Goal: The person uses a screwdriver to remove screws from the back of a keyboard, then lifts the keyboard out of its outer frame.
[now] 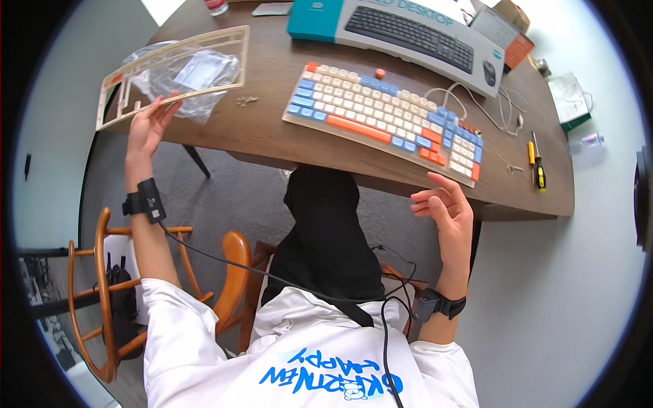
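Note:
My left hand (148, 124) grips the near edge of a beige keyboard frame (173, 68), holding it above the table's left end over a crumpled clear plastic bag (194, 85). A few small screws (246, 100) lie just right of the bag. My right hand (445, 207) hovers open below the table's front edge, palm turned toward me, holding nothing, just short of the lower right corner of a keyboard (384, 119) with white, blue and orange keys that lies slanted on the dark wooden table (272, 129).
A boxed black keyboard and mouse set (408, 30) lies at the back. White cables (490, 102) trail to the right of the keyboard. A yellow-handled screwdriver (536, 163) rests near the right edge. A wooden chair (109, 292) stands at my left.

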`<state>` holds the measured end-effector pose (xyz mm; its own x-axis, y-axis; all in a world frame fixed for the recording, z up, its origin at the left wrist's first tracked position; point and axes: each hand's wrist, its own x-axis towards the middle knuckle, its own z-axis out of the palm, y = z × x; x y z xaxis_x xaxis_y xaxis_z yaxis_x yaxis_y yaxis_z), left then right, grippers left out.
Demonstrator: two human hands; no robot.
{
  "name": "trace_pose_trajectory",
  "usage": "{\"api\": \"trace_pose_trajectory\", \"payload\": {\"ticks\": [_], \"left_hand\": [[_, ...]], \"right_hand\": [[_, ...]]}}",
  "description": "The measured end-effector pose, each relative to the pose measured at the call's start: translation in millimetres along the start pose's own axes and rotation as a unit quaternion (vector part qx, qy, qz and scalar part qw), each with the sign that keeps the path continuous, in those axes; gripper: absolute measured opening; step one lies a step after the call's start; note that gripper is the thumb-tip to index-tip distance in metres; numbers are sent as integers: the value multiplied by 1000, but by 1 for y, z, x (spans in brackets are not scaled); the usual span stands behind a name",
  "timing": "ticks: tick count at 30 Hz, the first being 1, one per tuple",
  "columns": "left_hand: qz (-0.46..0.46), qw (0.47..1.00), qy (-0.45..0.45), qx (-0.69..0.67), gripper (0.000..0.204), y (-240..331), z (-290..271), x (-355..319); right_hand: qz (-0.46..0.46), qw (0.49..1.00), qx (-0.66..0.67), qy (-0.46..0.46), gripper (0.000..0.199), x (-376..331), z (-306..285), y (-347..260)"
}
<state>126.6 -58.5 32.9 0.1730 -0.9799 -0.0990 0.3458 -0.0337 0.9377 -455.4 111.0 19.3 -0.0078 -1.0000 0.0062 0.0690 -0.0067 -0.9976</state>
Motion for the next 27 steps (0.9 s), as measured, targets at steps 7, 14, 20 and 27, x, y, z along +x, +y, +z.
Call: {"api": "trace_pose_trajectory", "payload": {"ticks": [7, 14, 20, 27], "left_hand": [[-53, 998, 29, 11, 33, -16, -30, 51], [-93, 994, -5, 48, 35, -21, -50, 81], [-85, 990, 23, 114, 36, -26, -58, 82], [-103, 932, 123, 324, 52, -13, -60, 71]], "right_hand": [[21, 996, -49, 65, 34, -13, -48, -2], [40, 986, -102, 123, 32, -8, -74, 1], [52, 984, -116, 123, 29, -11, -76, 9], [33, 985, -156, 72, 30, -18, -59, 6]]}}
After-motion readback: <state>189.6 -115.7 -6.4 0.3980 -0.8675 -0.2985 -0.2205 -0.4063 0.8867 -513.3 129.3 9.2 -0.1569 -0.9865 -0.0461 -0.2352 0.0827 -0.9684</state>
